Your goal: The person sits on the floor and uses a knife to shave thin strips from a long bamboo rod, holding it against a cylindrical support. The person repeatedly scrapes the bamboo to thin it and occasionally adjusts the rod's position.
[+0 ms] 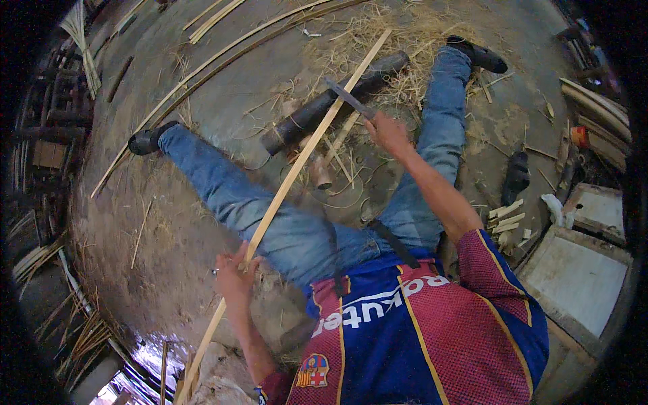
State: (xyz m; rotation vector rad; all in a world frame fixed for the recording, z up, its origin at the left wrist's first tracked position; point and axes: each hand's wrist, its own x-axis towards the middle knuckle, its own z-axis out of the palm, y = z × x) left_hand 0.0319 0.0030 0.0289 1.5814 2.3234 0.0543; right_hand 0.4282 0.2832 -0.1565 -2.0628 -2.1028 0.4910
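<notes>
A long pale bamboo strip (290, 179) runs slantwise from the lower left, over my left thigh, and across a dark round log (304, 123) on the ground. My left hand (234, 277) has its thumb and fingers around the strip beside my left thigh. In my right hand (391, 133) is the handle of a knife (349, 98). Its blade lies across the strip where the strip passes over the log. Whether the edge bites into the strip cannot be made out. A short, lighter piece of round wood (321, 174) shows under the log's near side.
My legs, in jeans (202, 165), spread on either side of the log. Curled shavings (412, 81) heap at the far side. Long strips (216, 57) lie at the far left. Framed pale panels (577, 277), a dark shoe (516, 177) and short offcuts (506, 217) are at the right.
</notes>
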